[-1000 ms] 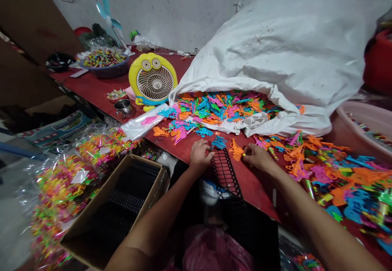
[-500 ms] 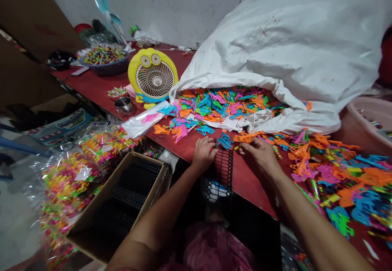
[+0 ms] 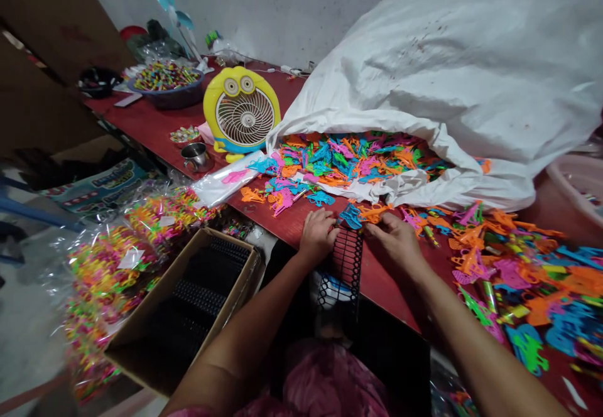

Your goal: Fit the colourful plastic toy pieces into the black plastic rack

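From the head view, my left hand (image 3: pixel 319 236) curls against the top of the black plastic grid strip (image 3: pixel 346 266), its grip unclear; my right hand (image 3: pixel 394 240) pinches an orange plastic piece (image 3: pixel 374 213) just right of the strip. Holding the strip steady helps here.

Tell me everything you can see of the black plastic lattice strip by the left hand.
The black plastic lattice strip is long and narrow, a ladder of small rectangular openings between two side rails, with rounder openings near its lower end. The red tabletop shows through its upper openings. It slants from the table out past the front edge, over a dark gap. The left hand is at its top end; whether it holds the strip cannot be told.
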`<state>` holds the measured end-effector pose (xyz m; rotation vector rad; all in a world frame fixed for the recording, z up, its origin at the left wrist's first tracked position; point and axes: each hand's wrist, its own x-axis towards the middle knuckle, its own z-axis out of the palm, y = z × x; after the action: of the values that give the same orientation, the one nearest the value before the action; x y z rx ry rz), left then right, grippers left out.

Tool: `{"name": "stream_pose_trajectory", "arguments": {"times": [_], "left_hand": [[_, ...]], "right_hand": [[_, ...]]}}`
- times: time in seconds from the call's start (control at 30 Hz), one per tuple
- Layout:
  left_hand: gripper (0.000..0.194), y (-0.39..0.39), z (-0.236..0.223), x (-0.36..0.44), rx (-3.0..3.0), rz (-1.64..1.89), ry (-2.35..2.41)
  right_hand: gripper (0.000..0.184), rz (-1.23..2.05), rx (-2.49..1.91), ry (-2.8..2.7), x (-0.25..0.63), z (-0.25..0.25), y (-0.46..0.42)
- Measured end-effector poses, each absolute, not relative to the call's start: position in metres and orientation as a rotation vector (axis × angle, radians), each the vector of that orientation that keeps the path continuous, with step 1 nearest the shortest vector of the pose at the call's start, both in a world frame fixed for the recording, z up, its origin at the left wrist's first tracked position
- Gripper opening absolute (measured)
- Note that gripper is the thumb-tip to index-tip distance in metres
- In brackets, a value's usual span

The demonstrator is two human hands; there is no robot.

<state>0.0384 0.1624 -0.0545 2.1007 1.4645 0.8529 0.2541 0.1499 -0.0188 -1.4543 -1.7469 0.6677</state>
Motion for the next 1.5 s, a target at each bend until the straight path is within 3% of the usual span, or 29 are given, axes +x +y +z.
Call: {"name": "stream_pose_trajectory", "arguments": {"times": [0.27,0.87,1.17,1.37,1.5], "left_hand": [[0.017,0.160,-0.054,0.038,2.106,0.901,1.450],[0.016,0.160,-0.056,0.039,2.146,0.950,1.457],[0.014,0.159,-0.052,0.040,2.134,0.922,1.473],[0.015,0.159,-0.053,0.039,2.138,0.921,1.465],[0.014,0.159,-0.054,0.039,2.131,0.921,1.457]], "right_hand": [[0.028,0.412,-1.423,-1.836,0.242,-0.009,0.145],[0.036,0.387,-1.405,-1.815,0.246,-0.012,0.142],[0.025,0.328,-1.365,-1.878,0.237,-0.009,0.136],[0.036,0.283,-1.403,-1.874,0.239,-0.012,0.137],[0.029,0.362,-1.419,-1.890,0.237,-0.013,0.139]]}}
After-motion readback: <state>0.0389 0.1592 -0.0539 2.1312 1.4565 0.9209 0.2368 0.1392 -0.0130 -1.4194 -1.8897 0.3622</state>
